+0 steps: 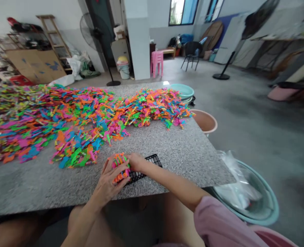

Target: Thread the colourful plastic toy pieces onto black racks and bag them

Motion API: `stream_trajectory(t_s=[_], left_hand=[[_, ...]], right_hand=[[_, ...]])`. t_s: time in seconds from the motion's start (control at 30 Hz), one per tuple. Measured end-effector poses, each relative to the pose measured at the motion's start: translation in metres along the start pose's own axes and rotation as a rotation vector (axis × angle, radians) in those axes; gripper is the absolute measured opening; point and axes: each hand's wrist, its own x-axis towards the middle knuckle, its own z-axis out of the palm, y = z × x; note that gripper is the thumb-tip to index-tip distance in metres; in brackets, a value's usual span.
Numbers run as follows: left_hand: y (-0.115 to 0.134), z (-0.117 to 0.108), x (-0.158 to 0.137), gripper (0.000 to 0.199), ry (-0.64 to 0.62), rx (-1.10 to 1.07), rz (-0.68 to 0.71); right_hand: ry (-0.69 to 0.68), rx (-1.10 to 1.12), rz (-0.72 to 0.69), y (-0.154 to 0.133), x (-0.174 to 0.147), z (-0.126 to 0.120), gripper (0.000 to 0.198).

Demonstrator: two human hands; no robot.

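Note:
My left hand (109, 180) wraps around a bunch of small plastic toys (121, 173) in orange, green and pink, packed side by side at the near part of the table. Against the right side of that bunch is my right hand (135, 162), its fingers curled in and partly hidden, so what they hold does not show. Beneath my right wrist lies a black plastic grid tray (154, 159), flat on the stone tabletop, its left end next to the bunch. Beyond my hands spreads a big heap of loose plastic toys (90, 113), many of them pistol-shaped.
The speckled grey table (185, 151) ends in an edge at my right. Past it stand a brown basin (205, 121), a light green basin (182, 90) and a teal tub (272, 206) with clear plastic bags. Standing fans (96, 32) and pink stools (157, 60) are farther off.

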Motion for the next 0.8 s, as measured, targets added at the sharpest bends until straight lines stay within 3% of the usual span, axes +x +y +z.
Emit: stream_trajectory(t_s=[0.1, 0.2, 0.3, 0.5, 0.67, 0.8], left_hand=[[-0.002, 0.001, -0.001, 0.032, 0.009, -0.029, -0.015], [-0.002, 0.007, -0.003, 0.028, 0.036, -0.041, 0.002], [-0.003, 0.012, -0.003, 0.024, 0.085, -0.044, 0.011], [-0.003, 0.012, -0.006, 0.030, 0.085, -0.063, -0.037], [-0.002, 0.012, -0.008, 0.032, 0.035, -0.078, -0.074], [0.001, 0.011, -0.009, 0.028, 0.016, -0.088, -0.095]], right_hand=[[0.136, -0.066, 0.119, 0.051, -0.012, -0.029, 0.038], [0.339, -0.165, 0.438, 0.114, -0.028, -0.065, 0.041], [0.309, -0.258, 0.565, 0.146, -0.038, -0.071, 0.038], [0.213, -0.412, 0.363, 0.128, -0.043, -0.034, 0.033], [0.156, -0.459, 0.335, 0.157, -0.021, -0.074, 0.045], [0.106, -0.331, 0.284, 0.167, -0.004, -0.093, 0.047]])
